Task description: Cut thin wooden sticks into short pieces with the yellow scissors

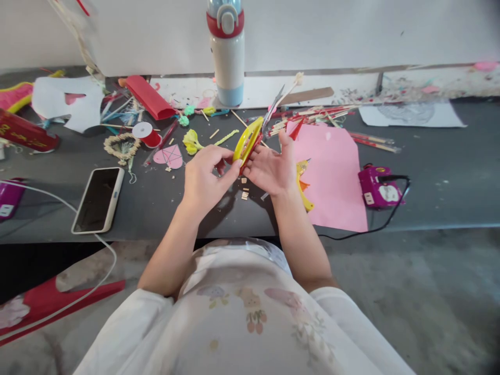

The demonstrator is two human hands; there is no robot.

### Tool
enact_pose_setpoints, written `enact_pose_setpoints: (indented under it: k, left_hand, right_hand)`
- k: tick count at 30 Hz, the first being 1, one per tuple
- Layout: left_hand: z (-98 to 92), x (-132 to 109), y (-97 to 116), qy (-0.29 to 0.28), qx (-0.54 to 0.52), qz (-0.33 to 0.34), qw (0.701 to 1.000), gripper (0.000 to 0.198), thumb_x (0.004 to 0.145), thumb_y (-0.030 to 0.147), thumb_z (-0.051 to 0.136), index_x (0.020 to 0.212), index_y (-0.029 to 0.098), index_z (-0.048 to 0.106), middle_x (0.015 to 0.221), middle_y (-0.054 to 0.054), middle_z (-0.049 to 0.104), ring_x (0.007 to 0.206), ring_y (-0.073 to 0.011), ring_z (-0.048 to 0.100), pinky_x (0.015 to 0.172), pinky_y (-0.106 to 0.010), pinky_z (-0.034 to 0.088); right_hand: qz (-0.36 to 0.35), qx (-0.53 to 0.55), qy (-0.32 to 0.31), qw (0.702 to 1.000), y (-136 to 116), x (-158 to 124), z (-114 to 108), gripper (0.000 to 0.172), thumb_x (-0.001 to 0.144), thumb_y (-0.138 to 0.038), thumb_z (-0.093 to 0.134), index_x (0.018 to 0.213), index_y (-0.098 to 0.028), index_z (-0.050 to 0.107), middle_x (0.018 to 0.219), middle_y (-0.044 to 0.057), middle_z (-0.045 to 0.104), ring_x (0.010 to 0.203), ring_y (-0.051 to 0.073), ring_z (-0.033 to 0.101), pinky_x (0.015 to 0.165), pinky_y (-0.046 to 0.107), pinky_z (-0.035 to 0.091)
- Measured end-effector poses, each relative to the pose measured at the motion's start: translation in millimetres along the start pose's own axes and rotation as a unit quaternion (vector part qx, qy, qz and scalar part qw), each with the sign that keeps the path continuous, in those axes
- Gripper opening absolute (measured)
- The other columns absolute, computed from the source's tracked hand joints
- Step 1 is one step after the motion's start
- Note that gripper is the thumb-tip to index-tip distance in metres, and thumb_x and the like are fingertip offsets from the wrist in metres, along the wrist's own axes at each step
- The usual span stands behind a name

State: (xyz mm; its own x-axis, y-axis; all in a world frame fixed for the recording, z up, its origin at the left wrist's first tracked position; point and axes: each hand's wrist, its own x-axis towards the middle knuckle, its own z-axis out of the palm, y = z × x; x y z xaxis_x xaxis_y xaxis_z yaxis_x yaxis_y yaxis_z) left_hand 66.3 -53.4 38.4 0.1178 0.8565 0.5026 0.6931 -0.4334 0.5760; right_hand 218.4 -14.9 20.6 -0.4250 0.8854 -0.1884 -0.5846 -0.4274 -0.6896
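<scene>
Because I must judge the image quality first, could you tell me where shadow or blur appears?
Head view: dark shadow on the table between the forearms; head view: left hand, right hand and scissors fairly clear, without strong motion blur; head view: upper right corner darkened.

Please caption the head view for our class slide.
Left hand holding yellow-handled scissors, right hand open beside them, above a cluttered grey table.
</scene>
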Motion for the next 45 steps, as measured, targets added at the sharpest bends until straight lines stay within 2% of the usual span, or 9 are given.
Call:
enact_pose_setpoints:
  k: [3, 8, 13, 17, 21, 26, 33, 40, 45]
  left_hand:
    - [-1.4, 0, 0, -0.025, 0.004, 0.018, 1.000, 0.015, 0.083, 0.032, 0.055, 0.084, 0.018, 0.060, 0.078, -0.001, 0.061, 0.065, -0.0089, 0.052, 0.064, -0.024, 0.044]
    - [1.4, -1, 2, -0.083, 0.022, 0.049, 0.995, 0.016, 0.083, 0.032, 0.055, 0.087, 0.019, 0.062, 0.080, -0.002, 0.062, 0.074, -0.0122, 0.054, 0.071, -0.027, 0.045]
    - [5.7, -3, 5, -0.141, 0.039, 0.055, 0.988, 0.019, 0.083, 0.034, 0.055, 0.092, 0.020, 0.063, 0.091, -0.004, 0.064, 0.085, -0.0154, 0.056, 0.078, -0.029, 0.045]
    - [3.6, -4, 5, -0.158, 0.043, 0.048, 0.985, 0.019, 0.084, 0.032, 0.053, 0.092, 0.020, 0.064, 0.093, -0.004, 0.064, 0.087, -0.0158, 0.056, 0.080, -0.029, 0.044]
    - [-4.9, -9, -4, -0.153, 0.052, 0.025, 0.987, 0.018, 0.085, 0.028, 0.049, 0.090, 0.020, 0.065, 0.090, -0.003, 0.064, 0.084, -0.0143, 0.056, 0.078, -0.028, 0.043]
    - [-15.2, -21, -20, -0.181, 0.078, -0.008, 0.980, 0.016, 0.083, 0.026, 0.051, 0.088, 0.020, 0.065, 0.084, -0.001, 0.065, 0.078, -0.0133, 0.056, 0.074, -0.027, 0.043]
    - [-2.0, -33, -5, -0.151, 0.053, -0.004, 0.987, 0.015, 0.082, 0.026, 0.055, 0.090, 0.020, 0.065, 0.082, -0.001, 0.065, 0.078, -0.0128, 0.056, 0.074, -0.026, 0.044]
    - [14.6, -27, 7, -0.066, 0.068, 0.011, 0.995, 0.012, 0.077, 0.025, 0.063, 0.085, 0.018, 0.059, 0.083, -0.001, 0.062, 0.078, -0.0122, 0.055, 0.074, -0.026, 0.044]
    - [19.0, -26, 5, -0.066, 0.104, 0.012, 0.992, 0.018, 0.074, 0.026, 0.067, 0.089, 0.019, 0.058, 0.084, -0.001, 0.062, 0.083, -0.0147, 0.056, 0.075, -0.026, 0.043]
  right_hand:
    - [-0.013, 0.004, 0.003, 1.000, 3, 2, -1, 0.038, 0.070, -0.059, 0.057, 0.081, -0.022, 0.054, 0.073, 0.001, 0.058, 0.069, 0.015, 0.056, 0.062, 0.030, 0.048]
    - [-0.042, -0.034, 0.054, 0.997, 8, 5, 1, 0.022, 0.076, -0.042, 0.059, 0.075, -0.023, 0.048, 0.066, -0.003, 0.051, 0.061, 0.011, 0.050, 0.060, 0.027, 0.046]
    - [-0.080, -0.050, 0.089, 0.992, 13, 9, 2, 0.029, 0.073, -0.037, 0.065, 0.070, -0.022, 0.040, 0.060, -0.006, 0.041, 0.052, 0.007, 0.041, 0.052, 0.023, 0.040]
    - [-0.106, -0.054, 0.115, 0.986, 16, 13, -1, 0.034, 0.072, -0.039, 0.067, 0.071, -0.023, 0.038, 0.057, -0.008, 0.037, 0.049, 0.007, 0.041, 0.050, 0.023, 0.038]
    - [-0.113, -0.055, 0.126, 0.984, 16, 15, -4, 0.036, 0.071, -0.043, 0.068, 0.071, -0.023, 0.038, 0.057, -0.009, 0.037, 0.048, 0.006, 0.040, 0.050, 0.023, 0.039]
    - [-0.106, -0.058, 0.135, 0.984, 17, 15, -3, 0.036, 0.071, -0.043, 0.067, 0.072, -0.023, 0.037, 0.057, -0.009, 0.038, 0.047, 0.006, 0.040, 0.050, 0.023, 0.039]
    - [-0.088, -0.076, 0.159, 0.980, 19, 14, 2, 0.037, 0.072, -0.045, 0.066, 0.072, -0.023, 0.036, 0.056, -0.009, 0.038, 0.048, 0.006, 0.041, 0.048, 0.022, 0.037]
    - [-0.087, -0.083, 0.130, 0.984, 27, 19, -6, 0.038, 0.071, -0.044, 0.068, 0.077, -0.023, 0.037, 0.058, -0.009, 0.042, 0.051, 0.006, 0.044, 0.052, 0.022, 0.039]
    - [-0.088, -0.079, 0.130, 0.984, 34, 23, -9, 0.034, 0.075, -0.041, 0.066, 0.076, -0.022, 0.037, 0.057, -0.008, 0.043, 0.050, 0.006, 0.044, 0.052, 0.022, 0.038]
